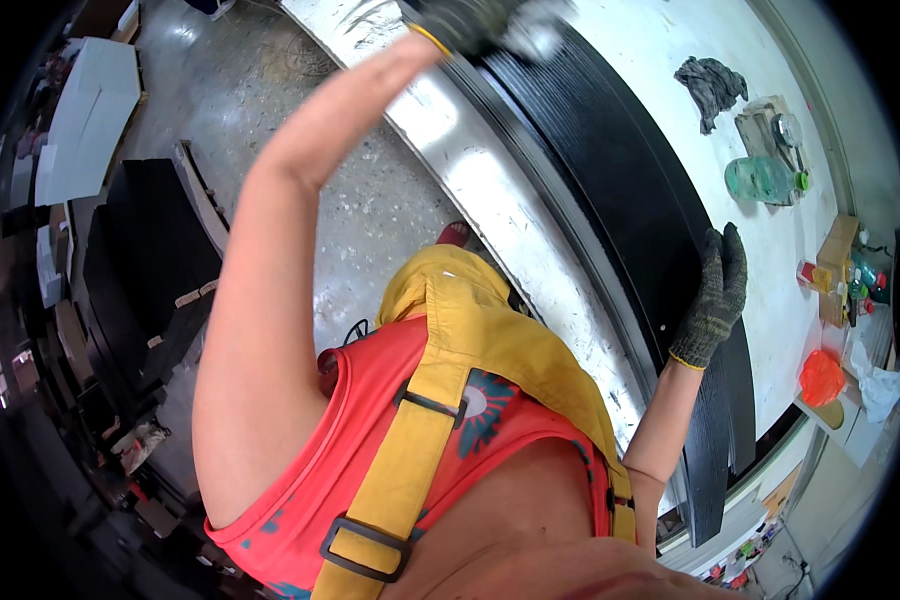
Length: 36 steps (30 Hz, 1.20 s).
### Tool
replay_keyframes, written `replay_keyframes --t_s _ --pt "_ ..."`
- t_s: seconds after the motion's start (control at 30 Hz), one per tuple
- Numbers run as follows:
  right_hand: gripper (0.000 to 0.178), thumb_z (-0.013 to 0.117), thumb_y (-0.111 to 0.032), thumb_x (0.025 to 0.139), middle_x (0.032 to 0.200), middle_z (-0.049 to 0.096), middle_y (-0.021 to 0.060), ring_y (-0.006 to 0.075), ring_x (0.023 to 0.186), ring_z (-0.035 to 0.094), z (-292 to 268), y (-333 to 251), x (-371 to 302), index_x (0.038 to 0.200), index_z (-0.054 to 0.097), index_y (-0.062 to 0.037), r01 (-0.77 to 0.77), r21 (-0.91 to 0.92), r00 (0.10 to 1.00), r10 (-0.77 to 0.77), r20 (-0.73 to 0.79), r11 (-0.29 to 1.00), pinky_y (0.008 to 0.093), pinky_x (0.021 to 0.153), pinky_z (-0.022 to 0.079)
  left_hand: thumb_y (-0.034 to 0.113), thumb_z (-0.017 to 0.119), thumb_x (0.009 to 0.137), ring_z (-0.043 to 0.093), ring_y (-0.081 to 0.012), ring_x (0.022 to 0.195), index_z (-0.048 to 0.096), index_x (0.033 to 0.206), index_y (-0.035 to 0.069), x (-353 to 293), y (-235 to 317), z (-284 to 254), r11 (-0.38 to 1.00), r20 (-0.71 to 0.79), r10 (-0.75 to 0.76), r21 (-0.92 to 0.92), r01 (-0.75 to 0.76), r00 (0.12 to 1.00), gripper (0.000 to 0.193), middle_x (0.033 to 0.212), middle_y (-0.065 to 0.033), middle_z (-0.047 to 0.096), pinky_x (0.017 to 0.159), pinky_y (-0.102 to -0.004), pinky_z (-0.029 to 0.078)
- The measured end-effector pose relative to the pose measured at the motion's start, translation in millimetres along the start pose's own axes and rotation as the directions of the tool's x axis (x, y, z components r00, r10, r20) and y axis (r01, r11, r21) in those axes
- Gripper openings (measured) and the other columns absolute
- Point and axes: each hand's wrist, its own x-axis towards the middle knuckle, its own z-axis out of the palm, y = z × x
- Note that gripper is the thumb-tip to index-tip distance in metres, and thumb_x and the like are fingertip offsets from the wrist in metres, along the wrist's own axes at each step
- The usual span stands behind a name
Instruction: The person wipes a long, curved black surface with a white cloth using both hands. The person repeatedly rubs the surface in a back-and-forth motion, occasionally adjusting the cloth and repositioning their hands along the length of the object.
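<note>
A long black wood-grained panel [610, 150] lies on the white worktable. At its far end, my left hand [460, 22], in a dark glove with a yellow cuff, is closed on a whitish rag [536, 32] over the panel's surface. Motion smears both the hand and the rag. My right hand [710, 305], gloved in the same way, rests on the panel near its right edge. Its fingers are stretched out and it grips nothing.
On the white tabletop [660, 40] lie a dark crumpled cloth [710, 90] and a clear bottle with a green cap [762, 180]. An orange-red plastic bag [822, 378] and a cardboard box [838, 268] stand at the right. Black panels [150, 250] are stacked to the left.
</note>
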Motion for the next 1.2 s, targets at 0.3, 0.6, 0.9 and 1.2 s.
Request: replay_keyframes --t_s 0.3,0.6,0.9,1.2 --pt "0.035 0.058 -0.013 0.100 0.138 0.059 0.0174 0.0249 0.123 0.060 -6 10 -3 0.131 0.062 0.0026 0.086 -0.043 0.996 -0.087 -0.014 0.995 0.0360 0.106 0.047 0.034 0.052 0.103 0.067 -0.0179 0.089 0.061 0.122 0.001 -32 23 74 0.827 -0.275 0.529 -0.045 -0.560 0.803 0.039 0.098 -0.0100 0.067 0.075 -0.0291 0.055" --pt "0.036 0.061 -0.014 0.099 0.135 0.061 0.0160 0.0224 0.118 0.063 -2 8 -3 0.131 0.062 0.0014 0.031 0.020 0.998 -0.029 -0.063 0.999 0.0335 0.103 0.049 0.019 0.052 0.095 0.061 -0.0378 0.104 0.058 0.136 0.024 8 -135 -62 0.636 -0.382 0.265 0.760 0.138 0.885 0.042 0.120 -0.0195 0.053 0.088 -0.0475 0.051" --pt "0.038 0.067 -0.018 0.097 0.126 0.067 0.0142 0.0212 0.115 0.063 2 1 0 0.131 0.064 -0.0007 0.046 -0.006 0.998 -0.047 -0.031 0.999 0.0345 0.102 0.048 0.046 0.041 0.106 0.068 -0.0283 0.102 0.049 0.132 -0.007 8 -37 42 -0.176 0.158 0.441 -0.950 0.258 0.883 0.060 0.121 -0.0271 0.064 0.083 -0.0429 0.054" --pt "0.037 0.062 -0.019 0.099 0.132 0.064 0.0167 0.0251 0.121 0.061 -6 18 3 0.130 0.064 0.0004 0.201 -0.170 0.980 -0.199 0.028 0.965 0.0360 0.104 0.047 0.027 0.069 0.093 0.066 -0.0217 0.110 0.062 0.131 0.010 -73 111 123 0.924 -0.078 0.372 0.134 -0.360 0.925 0.043 0.121 -0.0065 0.068 0.098 -0.0327 0.053"
